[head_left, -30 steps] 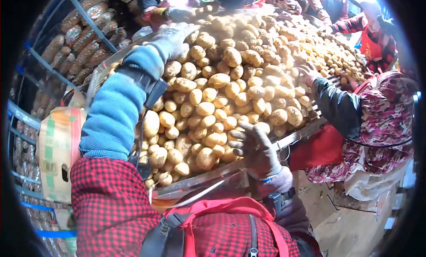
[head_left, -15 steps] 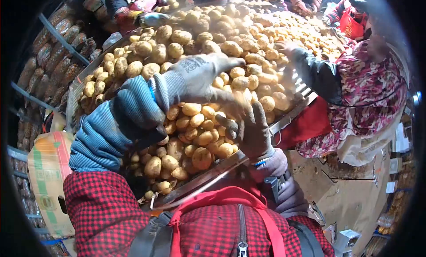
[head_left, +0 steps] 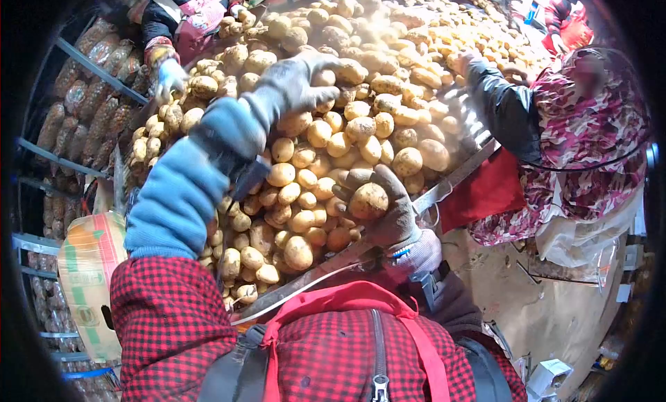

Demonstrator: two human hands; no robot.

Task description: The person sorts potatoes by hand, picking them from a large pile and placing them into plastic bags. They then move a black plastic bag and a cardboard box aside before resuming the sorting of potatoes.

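My left hand (head_left: 295, 86), in a grey work glove below a padded blue sleeve, reaches over the heaped potatoes (head_left: 338, 144). Its thumb and fingers close round a potato (head_left: 324, 78) at the top of the heap. Turned palm up at the near edge, my right hand (head_left: 394, 225) wears a dirty grey glove. A larger round potato (head_left: 368, 201) rests in it, with the fingers cupped around. Some of the left fingers are hard to make out.
A board edge (head_left: 444, 194) borders the heap in front of me. To the right is a person in a camouflage-patterned garment (head_left: 583, 117); another person's gloved hand (head_left: 170, 79) is at upper left. A carton (head_left: 90, 284) and racks of filled bags (head_left: 94, 90) stand left.
My left hand has moved away from my right hand, up and left across the heap. A potato now shows in my right hand, which was open before. The co-worker's gloved hand shifted left and down.
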